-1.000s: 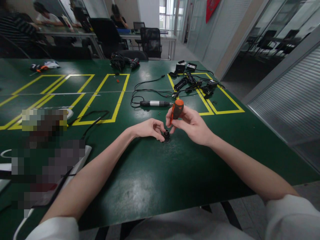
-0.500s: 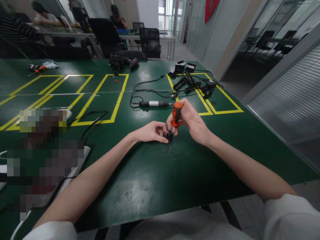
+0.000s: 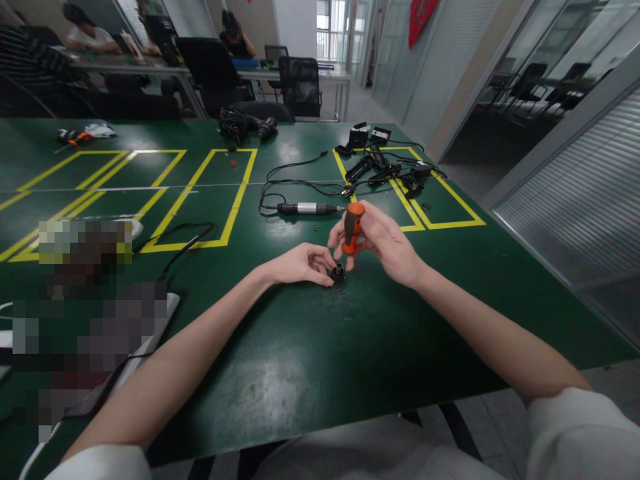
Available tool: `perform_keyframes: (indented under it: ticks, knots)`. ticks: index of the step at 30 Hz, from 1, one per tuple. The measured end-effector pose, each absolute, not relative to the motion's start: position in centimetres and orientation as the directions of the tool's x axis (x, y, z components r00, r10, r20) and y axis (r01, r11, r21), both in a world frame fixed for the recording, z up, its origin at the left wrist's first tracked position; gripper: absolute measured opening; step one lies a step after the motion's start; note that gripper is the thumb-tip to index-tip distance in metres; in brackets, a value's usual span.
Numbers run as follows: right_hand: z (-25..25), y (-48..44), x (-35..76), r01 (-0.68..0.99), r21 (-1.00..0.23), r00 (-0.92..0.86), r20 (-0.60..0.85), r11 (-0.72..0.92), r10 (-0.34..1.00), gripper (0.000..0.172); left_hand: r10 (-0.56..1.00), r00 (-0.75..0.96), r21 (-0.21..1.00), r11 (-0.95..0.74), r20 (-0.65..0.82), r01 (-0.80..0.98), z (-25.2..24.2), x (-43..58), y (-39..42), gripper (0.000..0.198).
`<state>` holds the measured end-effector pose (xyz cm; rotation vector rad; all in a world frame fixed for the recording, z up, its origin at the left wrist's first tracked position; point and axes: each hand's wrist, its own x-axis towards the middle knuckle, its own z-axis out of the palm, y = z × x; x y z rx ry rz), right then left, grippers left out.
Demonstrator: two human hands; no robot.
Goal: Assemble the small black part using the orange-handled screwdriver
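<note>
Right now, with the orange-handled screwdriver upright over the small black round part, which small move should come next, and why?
Probably lower the orange-handled screwdriver slightly, straight down, to seat its tip in the small black round part. The right hand holds it upright just above that part, the left hand steadies the part with its fingertips on the green table, and the tip is hidden by fingers.

Two hands are in view: one left hand (image 3: 299, 264) and one right hand (image 3: 389, 248). The near area of the single green table (image 3: 310, 353) carries one orange-handled screwdriver (image 3: 353, 225), one small black round part (image 3: 339, 275) and one silver-and-black pen-shaped power tool (image 3: 305, 208). The far area carries one tangle of black cables and adapters (image 3: 385, 170) and one black cordless drill (image 3: 263, 126).
</note>
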<state>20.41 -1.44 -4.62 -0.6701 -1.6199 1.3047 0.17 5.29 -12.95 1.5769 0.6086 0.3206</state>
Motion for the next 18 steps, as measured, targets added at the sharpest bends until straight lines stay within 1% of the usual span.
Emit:
perform_keyframes:
  ticks: [5,7,10,13,16,18]
  knots:
    - [-4.9,-1.3,20.7,-0.115,-0.968,-0.437,0.253,0.225,0.863,0.057,0.556,0.821,0.988,0.009,-0.131,0.152,-13.1,0.2,5.2,0.052]
    - [-5.0,-1.4,20.6,-0.115,-0.964,-0.43,0.265,0.238,0.863,0.059,0.59,0.799,0.991,0.009,-0.116,0.137,-13.3,0.3,5.1,0.051]
    - [-4.9,-1.8,20.4,-0.133,-0.946,-0.393,0.323,0.295,0.861,0.051,0.634,0.764,0.99,0.022,-0.12,0.137,-13.4,0.4,4.9,0.045]
    - [-4.5,-2.0,20.3,-0.123,-0.94,-0.374,0.341,0.318,0.862,0.043,0.623,0.765,0.984,0.053,-0.164,0.168,-13.3,0.3,5.0,0.039]
    - [-4.0,-2.0,20.5,-0.091,-0.945,-0.407,0.323,0.314,0.855,0.045,0.612,0.77,0.98,0.047,-0.18,0.191,-13.1,0.0,5.1,0.036]
    - [-3.7,-1.9,20.7,-0.086,-0.948,-0.415,0.313,0.305,0.854,0.047,0.596,0.784,0.981,0.031,-0.174,0.194,-12.8,0.0,5.0,0.039]
